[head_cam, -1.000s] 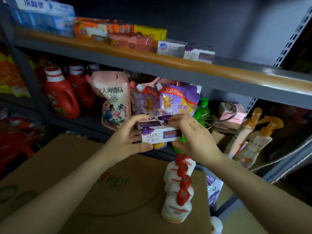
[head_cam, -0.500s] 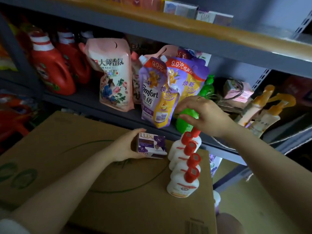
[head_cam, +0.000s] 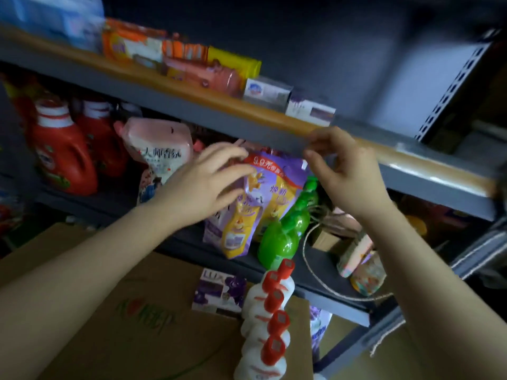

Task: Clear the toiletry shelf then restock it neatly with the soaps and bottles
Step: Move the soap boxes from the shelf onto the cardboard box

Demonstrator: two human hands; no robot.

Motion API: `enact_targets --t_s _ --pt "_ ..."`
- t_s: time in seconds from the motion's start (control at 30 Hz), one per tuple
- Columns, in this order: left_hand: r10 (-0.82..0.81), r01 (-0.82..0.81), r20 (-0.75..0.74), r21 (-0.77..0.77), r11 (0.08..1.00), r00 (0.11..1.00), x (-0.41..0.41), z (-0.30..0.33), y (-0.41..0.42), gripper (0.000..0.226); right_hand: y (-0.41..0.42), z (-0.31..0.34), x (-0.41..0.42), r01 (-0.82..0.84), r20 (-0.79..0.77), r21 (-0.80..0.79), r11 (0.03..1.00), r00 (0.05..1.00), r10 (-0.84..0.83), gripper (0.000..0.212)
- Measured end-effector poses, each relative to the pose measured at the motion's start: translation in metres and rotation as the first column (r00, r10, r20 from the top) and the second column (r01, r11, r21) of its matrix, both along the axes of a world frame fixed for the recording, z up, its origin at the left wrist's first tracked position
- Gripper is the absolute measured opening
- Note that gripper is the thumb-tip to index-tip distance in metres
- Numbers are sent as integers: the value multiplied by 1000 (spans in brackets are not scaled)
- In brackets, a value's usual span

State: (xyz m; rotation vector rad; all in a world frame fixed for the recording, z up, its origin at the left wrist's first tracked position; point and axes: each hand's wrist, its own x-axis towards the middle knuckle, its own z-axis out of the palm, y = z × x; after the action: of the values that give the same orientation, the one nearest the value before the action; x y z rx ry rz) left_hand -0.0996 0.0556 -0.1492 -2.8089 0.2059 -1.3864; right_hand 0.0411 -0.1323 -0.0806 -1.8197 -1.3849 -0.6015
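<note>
The upper shelf [head_cam: 274, 120] holds a row of soap packs: orange ones, a yellow pack [head_cam: 233, 61], a white soap box [head_cam: 264, 90] and a purple-white soap box [head_cam: 311, 111] at the right end. My left hand [head_cam: 203, 185] is raised in front of the purple refill pouches [head_cam: 263, 198], fingers spread, holding nothing. My right hand [head_cam: 343, 171] is up at the shelf's front edge just below the purple-white box, fingers apart and empty. A purple Lux soap box [head_cam: 219, 293] lies on the cardboard box [head_cam: 115, 325] beside a row of white bottles with red caps [head_cam: 269, 319].
The middle shelf carries red detergent jugs [head_cam: 63, 157], a pink refill pouch [head_cam: 162, 157], a green spray bottle [head_cam: 285, 234], a rope [head_cam: 323, 283] and tilted pump bottles [head_cam: 359, 261]. A perforated metal upright [head_cam: 452, 89] rises at the right.
My left hand set the Lux soap box down on the cardboard box and let go. Both hands then rose empty toward the upper shelf edge. The camera tilted up.
</note>
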Motion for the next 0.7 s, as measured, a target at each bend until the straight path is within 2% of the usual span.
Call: enact_targets --t_s 0.07,0.13,0.2,0.33,0.5,0.6,0.7 --pt "123 -131 104 80 988 987 16 32 3 49 6 17 9 88 -3 109 990 996 -88 16" --pt "230 -236 55 119 965 972 32 55 4 77 16 33 24 183 11 111 977 983 -185 18" --pt "269 -261 -36 151 953 962 46 70 2 92 28 49 43 287 55 13 958 956 -287 19" --pt "263 -250 -87 144 958 961 61 77 5 90 52 82 80 359 79 -297 885 933 -352 26" --pt "249 -245 -31 109 963 968 62 74 5 91 73 95 113 373 84 -627 684 905 -417 37" --pt "263 -260 -14 125 958 965 64 71 6 93 71 93 120 261 57 -756 601 940 -336 41" --pt "257 -253 -20 111 961 966 64 71 8 93 65 89 124 179 45 -785 593 971 -234 40"
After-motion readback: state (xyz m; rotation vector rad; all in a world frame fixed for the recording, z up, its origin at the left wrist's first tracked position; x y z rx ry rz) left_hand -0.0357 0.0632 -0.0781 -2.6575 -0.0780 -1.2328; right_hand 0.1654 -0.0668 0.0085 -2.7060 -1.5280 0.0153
